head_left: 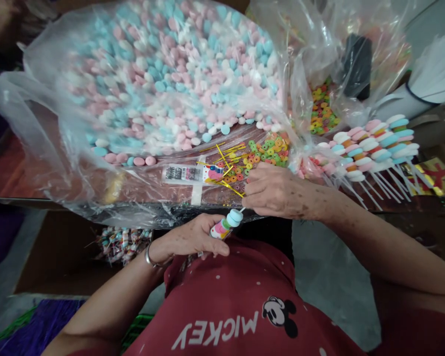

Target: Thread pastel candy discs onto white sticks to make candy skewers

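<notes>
My left hand (198, 235) is closed around a candy skewer (234, 218), with pale blue candies at its upper end and a bright printed wrapper lower down. A white stick juts from it toward my right hand (276, 193). The fingers of that hand are pinched together at the table's front edge, close to the stick's tip and one gold twist tie (230, 189); what they grip is hidden. More gold ties lie beside a stack of printed wrappers (187, 174). Small ring-shaped candies (269, 151) are heaped just beyond my right hand.
A large clear bag of pink, blue and white candies (178, 74) covers much of the table. Stacked candy skewers (374, 143) lie at the right, near a dark phone-like object (357, 66) and a bundle of white sticks (437, 69). Below left, a cardboard box (52, 257) holds wrapped skewers.
</notes>
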{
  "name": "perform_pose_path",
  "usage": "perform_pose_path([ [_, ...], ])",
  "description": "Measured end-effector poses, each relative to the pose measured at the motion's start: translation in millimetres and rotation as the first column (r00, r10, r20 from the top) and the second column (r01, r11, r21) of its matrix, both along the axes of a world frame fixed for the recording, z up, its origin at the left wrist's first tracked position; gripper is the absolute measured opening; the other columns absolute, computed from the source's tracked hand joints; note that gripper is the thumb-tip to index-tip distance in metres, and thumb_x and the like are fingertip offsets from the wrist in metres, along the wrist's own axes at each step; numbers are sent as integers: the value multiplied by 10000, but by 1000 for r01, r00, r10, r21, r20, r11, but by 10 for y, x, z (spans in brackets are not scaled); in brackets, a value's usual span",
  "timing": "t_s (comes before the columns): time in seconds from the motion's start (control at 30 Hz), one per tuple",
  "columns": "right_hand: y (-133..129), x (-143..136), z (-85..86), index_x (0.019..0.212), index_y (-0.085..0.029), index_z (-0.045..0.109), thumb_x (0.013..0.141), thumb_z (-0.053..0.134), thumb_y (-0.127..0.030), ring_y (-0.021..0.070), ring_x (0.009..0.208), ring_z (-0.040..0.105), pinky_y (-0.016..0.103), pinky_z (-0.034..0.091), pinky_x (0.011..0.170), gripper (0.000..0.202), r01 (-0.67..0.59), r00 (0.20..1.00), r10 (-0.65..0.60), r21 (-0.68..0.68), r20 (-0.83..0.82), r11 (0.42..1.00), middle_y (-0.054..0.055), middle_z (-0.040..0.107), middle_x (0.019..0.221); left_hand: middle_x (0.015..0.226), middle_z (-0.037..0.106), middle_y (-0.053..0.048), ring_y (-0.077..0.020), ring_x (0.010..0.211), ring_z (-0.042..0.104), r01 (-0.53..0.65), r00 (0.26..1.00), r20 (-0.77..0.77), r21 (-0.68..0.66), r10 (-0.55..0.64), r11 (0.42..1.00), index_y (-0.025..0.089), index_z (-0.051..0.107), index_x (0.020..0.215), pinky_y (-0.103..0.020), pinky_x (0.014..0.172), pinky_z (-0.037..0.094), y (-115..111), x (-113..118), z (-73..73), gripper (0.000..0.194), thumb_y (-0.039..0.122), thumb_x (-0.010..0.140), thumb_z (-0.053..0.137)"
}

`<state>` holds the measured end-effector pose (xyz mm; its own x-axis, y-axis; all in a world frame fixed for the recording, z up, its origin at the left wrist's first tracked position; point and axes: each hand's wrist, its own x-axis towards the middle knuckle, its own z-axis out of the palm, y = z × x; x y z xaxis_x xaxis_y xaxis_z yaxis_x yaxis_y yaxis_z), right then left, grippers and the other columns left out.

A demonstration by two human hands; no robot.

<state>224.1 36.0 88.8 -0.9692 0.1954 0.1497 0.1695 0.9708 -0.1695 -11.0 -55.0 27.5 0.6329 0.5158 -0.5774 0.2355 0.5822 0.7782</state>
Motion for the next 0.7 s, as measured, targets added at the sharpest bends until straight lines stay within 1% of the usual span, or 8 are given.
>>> perform_pose_path([
  [0.1, -53, -47, -61, 756, -210, 602, 965, 479, -214, 181, 754, 422, 347, 239, 721, 243, -15, 1000, 15, -34, -5, 999, 4, 603, 741, 617, 519, 80, -53, 495, 415, -49, 999, 14, 84, 48, 995, 161, 562, 855, -170, 455, 344, -1, 60, -12, 420, 371, 622, 841],
  [0.17, -104, -98, -144, 733, -208, 592, 961, 481, -215, 174, 741, 425, 341, 247, 727, 253, -29, 1000, 30, -56, 4, 998, -1, 603, 732, 636, 530, 72, -62, 510, 435, -38, 999, -9, 142, 40, 989, 153, 585, 899, -180, 474, 365, -4, 106, -22, 422, 362, 631, 836],
  [0.27, -172, -178, -285, 723, -201, 610, 951, 493, -244, 172, 729, 435, 334, 271, 734, 260, -54, 998, 57, -108, 32, 993, 10, 608, 723, 639, 555, 61, -82, 501, 475, -2, 998, -55, 172, 12, 985, 147, 604, 1007, -201, 483, 385, -10, 173, -31, 464, 386, 668, 812],
  [0.33, -188, -204, -338, 720, -189, 625, 950, 497, -254, 168, 711, 439, 327, 288, 731, 270, -46, 998, 51, -144, 35, 989, 19, 610, 716, 633, 565, 58, -91, 493, 494, -14, 997, -72, 191, 28, 982, 148, 601, 1057, -208, 484, 390, -10, 211, -26, 487, 393, 686, 800],
  [0.4, -170, -191, -336, 777, -172, 649, 953, 492, -238, 167, 727, 460, 318, 313, 743, 245, -15, 1000, 15, -174, -1, 985, 30, 619, 738, 612, 552, 69, -90, 476, 493, -68, 994, -68, 209, 84, 976, 156, 593, 1073, -206, 476, 384, -4, 236, -10, 490, 393, 696, 797],
  [0.47, -123, -142, -289, 909, -143, 662, 960, 485, -231, 177, 798, 495, 312, 342, 774, 204, 43, 997, -55, -192, -61, 981, 55, 640, 817, 593, 532, 80, -80, 457, 480, -138, 987, -50, 214, 152, 967, 164, 583, 1053, -197, 464, 374, 4, 250, 18, 477, 407, 703, 799],
  [0.57, -38, -46, -204, 989, -121, 644, 995, 434, -261, 187, 854, 510, 312, 370, 790, 252, 124, 985, -144, -194, -96, 973, 84, 640, 888, 607, 562, 57, -71, 463, 499, -212, 976, 8, 205, 216, 955, 162, 569, 914, -187, 472, 391, 9, 260, 72, 399, 466, 745, 763],
  [0.7, 41, 8, -171, 896, -149, 649, 1028, 350, -269, 170, 799, 500, 301, 385, 762, 349, 56, 996, -69, -215, -51, 975, 57, 614, 823, 741, 685, -35, -109, 531, 607, -352, 923, 186, 64, 335, 934, 161, 554, 868, -205, 492, 455, -7, 287, 110, 407, 563, 850, 614],
])
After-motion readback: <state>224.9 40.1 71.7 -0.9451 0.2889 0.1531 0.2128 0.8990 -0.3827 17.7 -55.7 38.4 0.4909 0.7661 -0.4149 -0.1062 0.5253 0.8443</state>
